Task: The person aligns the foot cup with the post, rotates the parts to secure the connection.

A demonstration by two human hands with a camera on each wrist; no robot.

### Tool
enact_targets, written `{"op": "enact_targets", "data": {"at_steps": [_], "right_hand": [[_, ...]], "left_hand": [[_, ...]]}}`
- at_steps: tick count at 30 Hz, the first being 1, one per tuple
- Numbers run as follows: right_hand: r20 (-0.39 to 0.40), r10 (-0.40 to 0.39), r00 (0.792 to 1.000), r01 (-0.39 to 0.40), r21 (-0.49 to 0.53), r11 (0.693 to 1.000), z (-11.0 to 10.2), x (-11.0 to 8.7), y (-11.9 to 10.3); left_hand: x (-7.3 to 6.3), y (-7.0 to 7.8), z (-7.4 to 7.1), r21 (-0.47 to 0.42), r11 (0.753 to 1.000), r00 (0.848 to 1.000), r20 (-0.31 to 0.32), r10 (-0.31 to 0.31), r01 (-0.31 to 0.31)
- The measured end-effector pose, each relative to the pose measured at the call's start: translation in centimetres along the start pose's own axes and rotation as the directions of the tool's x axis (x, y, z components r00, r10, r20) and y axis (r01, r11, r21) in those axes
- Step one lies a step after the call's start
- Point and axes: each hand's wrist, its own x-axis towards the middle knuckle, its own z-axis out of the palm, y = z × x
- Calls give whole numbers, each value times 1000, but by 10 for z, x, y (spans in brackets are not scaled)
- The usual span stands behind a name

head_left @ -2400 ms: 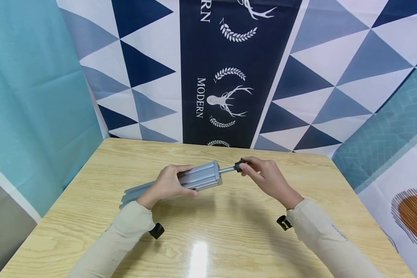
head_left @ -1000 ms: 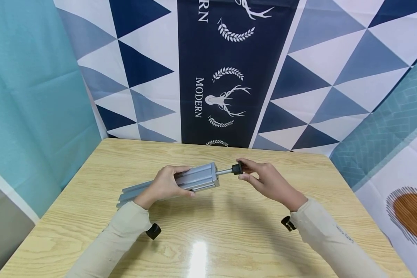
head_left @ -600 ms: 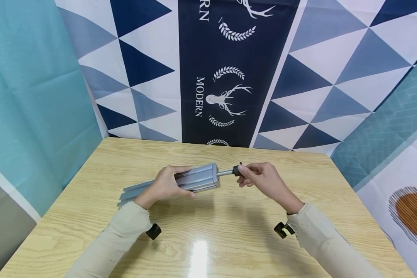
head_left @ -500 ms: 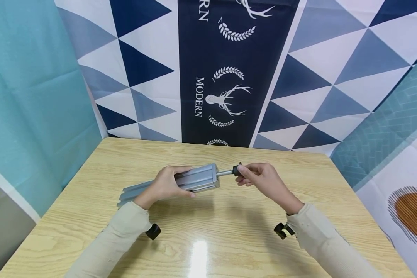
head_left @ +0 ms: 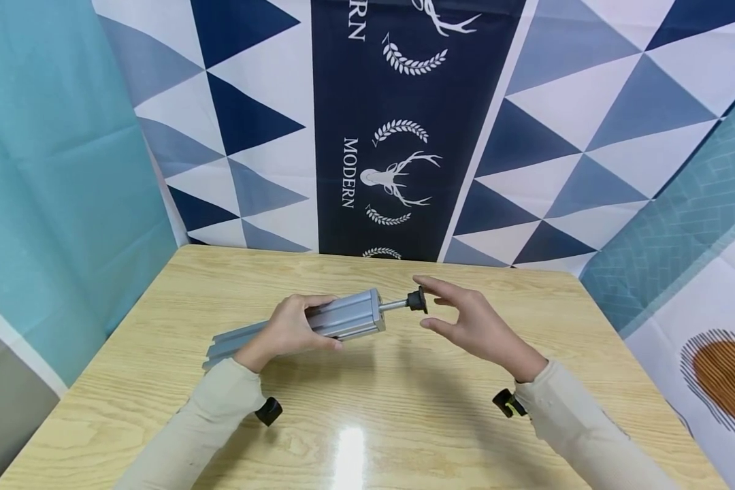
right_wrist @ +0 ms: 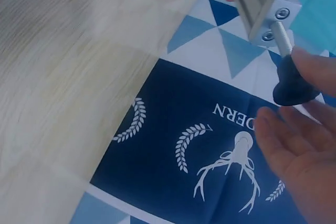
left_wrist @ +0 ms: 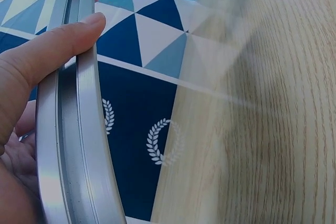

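Observation:
My left hand [head_left: 290, 327] grips a silver aluminium extrusion profile [head_left: 350, 314] around its middle, tilted with its right end up off the table. In the left wrist view the thumb lies across the profile's slotted face [left_wrist: 71, 119]. From the end plate [right_wrist: 274, 17], which carries two screws, a threaded rod [head_left: 394, 305] sticks out. A black levelling foot [head_left: 416, 300] sits on the rod's tip. Around this foot my right hand [head_left: 480, 327] has its fingers and thumb spread apart, without a grip. In the right wrist view the thumb is close beside the foot; whether it touches, I cannot tell.
A wooden table [head_left: 355, 388] lies beneath both hands, with a bright reflection near its front. Behind it hangs a patterned cloth [head_left: 392, 136]; teal cloth [head_left: 67, 170] hangs on the left. Black wrist mounts [head_left: 269, 411] stick out below the sleeves.
Half a second ago my right fingers pinched the levelling foot; now they are spread off it. Earlier frames show them alternately pinching and loosened. My left hand and the profile stay nearly still.

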Motion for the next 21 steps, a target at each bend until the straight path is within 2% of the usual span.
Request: {"op": "enact_targets", "data": {"at_steps": [5, 9, 16, 21], "right_hand": [[-34, -145, 989, 139, -141, 980, 0, 0, 1], [-51, -214, 975, 200, -202, 959, 3, 0, 3], [-72, -269, 961, 244, -247, 938, 4, -1, 3], [-59, -254, 966, 233, -236, 943, 4, -2, 3]], "left_hand": [[0, 0, -1, -6, 1000, 1000, -1, 7, -7], [0, 0, -1, -8, 1000, 1000, 5, 5, -5], [0, 1, -1, -21, 1000, 1000, 6, 4, -4], [-1, 1, -1, -16, 1000, 1000, 6, 11, -11]]}}
